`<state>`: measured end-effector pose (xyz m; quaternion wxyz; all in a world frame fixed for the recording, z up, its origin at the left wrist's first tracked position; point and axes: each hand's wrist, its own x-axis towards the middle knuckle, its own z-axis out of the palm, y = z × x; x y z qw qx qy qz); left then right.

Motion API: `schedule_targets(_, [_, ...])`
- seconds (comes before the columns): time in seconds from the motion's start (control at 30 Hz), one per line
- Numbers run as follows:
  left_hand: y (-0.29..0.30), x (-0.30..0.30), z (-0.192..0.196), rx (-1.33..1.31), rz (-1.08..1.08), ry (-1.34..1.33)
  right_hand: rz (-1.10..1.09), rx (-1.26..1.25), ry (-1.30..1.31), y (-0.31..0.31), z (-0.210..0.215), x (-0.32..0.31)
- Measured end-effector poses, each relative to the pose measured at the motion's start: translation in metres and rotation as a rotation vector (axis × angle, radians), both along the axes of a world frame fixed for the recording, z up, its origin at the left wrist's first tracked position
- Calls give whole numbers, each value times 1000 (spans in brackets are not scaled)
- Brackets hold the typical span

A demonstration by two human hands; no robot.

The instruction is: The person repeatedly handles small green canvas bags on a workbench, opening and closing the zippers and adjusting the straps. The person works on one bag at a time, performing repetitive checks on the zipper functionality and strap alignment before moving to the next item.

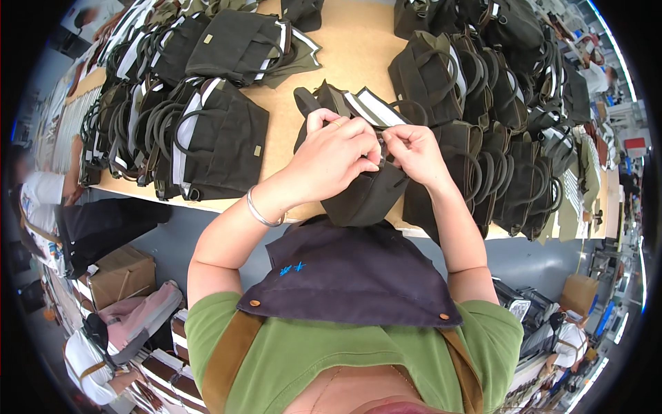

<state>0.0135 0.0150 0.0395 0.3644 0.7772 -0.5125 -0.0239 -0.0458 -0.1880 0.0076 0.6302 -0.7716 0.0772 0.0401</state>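
A dark green-black handbag stands at the table's near edge, right in front of my apron. My left hand is closed at its top from the left, with the fingers bent and the thumb pressed in. From the right, my right hand pinches at the same upper edge, thumb against forefinger. The fingertips almost meet, and the small part between them is too hidden to make out. Behind my hands a white-and-olive flap sticks up out of the bag, and a dark loop handle shows beside it.
Rows of similar dark handbags crowd the left of the wooden table. More handbags stand packed on the right, close to my right forearm. A cardboard box sits below at left. Other people are near the table and behind.
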Motion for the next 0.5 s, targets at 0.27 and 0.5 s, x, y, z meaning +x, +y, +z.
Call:
schedule_targets(0.27, [0,13,-1,-23,67,84,143,184,8,-7,5,-5])
schedule_targets(0.5, [-7,14,-5,-33,138,-18,139,85,-67,-7,0,-6])
